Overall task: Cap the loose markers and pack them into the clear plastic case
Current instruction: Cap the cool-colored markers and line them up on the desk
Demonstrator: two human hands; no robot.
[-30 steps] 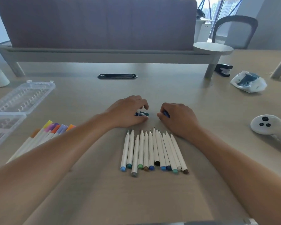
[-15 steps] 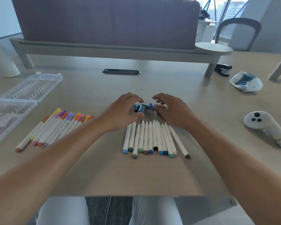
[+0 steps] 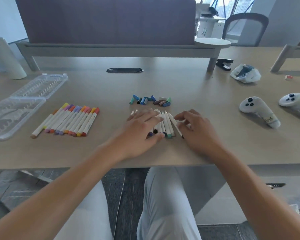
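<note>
The loose white-barrelled markers (image 3: 164, 124) lie side by side in a row near the front edge of the pale wooden tabletop (image 3: 163, 84), long axes running roughly away from us, bare pointed ends toward the far side and coloured ends toward us. Our left hand (image 3: 142, 130) lies flat over the left part of the row, fingers fairly straight and spread across the barrels. Our right hand (image 3: 192, 127) sits at the row's right edge, fingers curled; we cannot tell whether they pinch the outermost marker or only touch it. Just beyond the row sits a small heap of blue, teal, brown and white caps (image 3: 150, 101), apart from the marker tips. To the left, well apart, a second row of capped pastel markers (image 3: 68, 121) slants up to the right. Farther left the clear plastic case (image 3: 17, 104) lies open at the tabletop's left edge. Bare tabletop separates the groups. Two white handheld controllers (image 3: 260, 111) rest at right.
</note>
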